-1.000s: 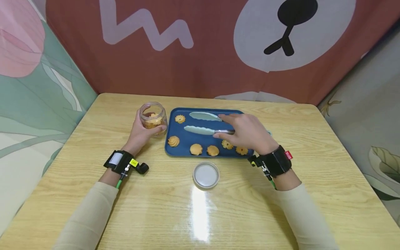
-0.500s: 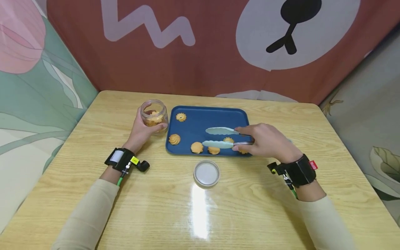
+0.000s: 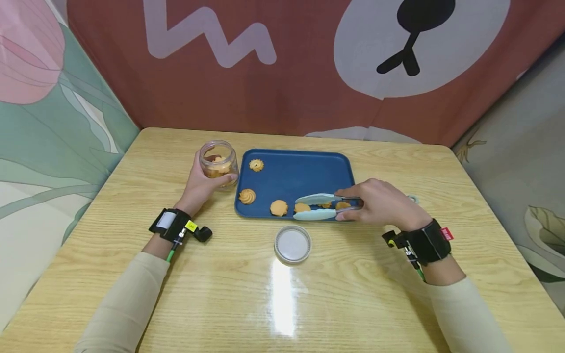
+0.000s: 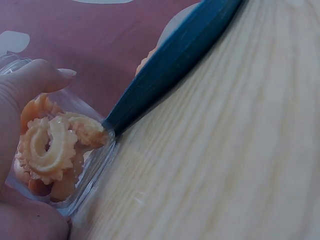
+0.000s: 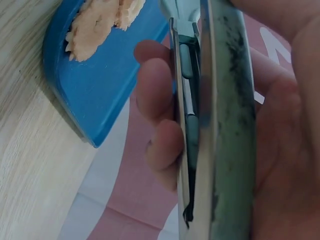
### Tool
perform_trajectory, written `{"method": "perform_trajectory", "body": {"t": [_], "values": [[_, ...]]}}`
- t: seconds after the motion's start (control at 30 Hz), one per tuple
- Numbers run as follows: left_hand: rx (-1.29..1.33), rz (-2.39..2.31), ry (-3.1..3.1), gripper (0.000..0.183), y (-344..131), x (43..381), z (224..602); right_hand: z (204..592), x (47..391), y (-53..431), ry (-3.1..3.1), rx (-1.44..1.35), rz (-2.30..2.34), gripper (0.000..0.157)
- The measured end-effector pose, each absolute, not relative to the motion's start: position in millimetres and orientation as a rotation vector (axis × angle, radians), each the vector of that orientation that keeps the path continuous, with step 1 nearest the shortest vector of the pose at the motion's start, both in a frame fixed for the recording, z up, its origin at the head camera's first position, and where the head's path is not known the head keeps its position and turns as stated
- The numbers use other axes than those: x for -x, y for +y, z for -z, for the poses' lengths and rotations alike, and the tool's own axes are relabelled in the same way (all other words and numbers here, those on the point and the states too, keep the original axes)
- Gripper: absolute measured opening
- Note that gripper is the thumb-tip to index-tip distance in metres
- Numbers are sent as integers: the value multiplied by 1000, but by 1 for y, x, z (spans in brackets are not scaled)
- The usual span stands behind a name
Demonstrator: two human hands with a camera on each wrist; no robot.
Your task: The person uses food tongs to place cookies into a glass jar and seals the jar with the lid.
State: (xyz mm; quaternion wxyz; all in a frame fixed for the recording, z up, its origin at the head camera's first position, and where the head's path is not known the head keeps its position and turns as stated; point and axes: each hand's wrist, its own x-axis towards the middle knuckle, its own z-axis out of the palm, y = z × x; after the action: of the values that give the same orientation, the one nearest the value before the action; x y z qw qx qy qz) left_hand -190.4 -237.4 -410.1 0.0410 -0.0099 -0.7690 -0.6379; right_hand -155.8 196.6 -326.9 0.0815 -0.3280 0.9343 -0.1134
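My left hand [image 3: 200,184] grips a clear open jar [image 3: 218,164] standing at the tray's left end. Ring-shaped and other cookies [image 4: 47,150] show through its wall in the left wrist view. With my right hand [image 3: 381,203] I hold pale green-tipped tongs [image 3: 315,207], fingers and thumb on the metal arms. The tongs' tips are parted around a cookie [image 3: 302,208] near the front edge of the blue tray [image 3: 300,169]. Other cookies lie there: a plain round cookie [image 3: 279,208], a swirled cookie [image 3: 247,196], a ring cookie [image 3: 256,165], and some partly hidden behind the tongs.
A round jar lid [image 3: 293,244] lies on the wooden table [image 3: 212,299] just in front of the tray. Behind the table hangs a red-brown printed cloth [image 3: 300,98]. Patterned cloth [image 3: 39,162] also covers the sides.
My right hand has moved the tongs rightward and toward me, from over the tray's middle to the front row of cookies. The gap between their tips has narrowed. My left hand stays on the jar.
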Motion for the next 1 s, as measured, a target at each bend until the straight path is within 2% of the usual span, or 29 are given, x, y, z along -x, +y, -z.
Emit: {"method": "perform_trajectory", "body": {"t": [1.0], "values": [[12,1943,-2382,100,-240,190,409,317,158,191,2796,932,322,53]]}}
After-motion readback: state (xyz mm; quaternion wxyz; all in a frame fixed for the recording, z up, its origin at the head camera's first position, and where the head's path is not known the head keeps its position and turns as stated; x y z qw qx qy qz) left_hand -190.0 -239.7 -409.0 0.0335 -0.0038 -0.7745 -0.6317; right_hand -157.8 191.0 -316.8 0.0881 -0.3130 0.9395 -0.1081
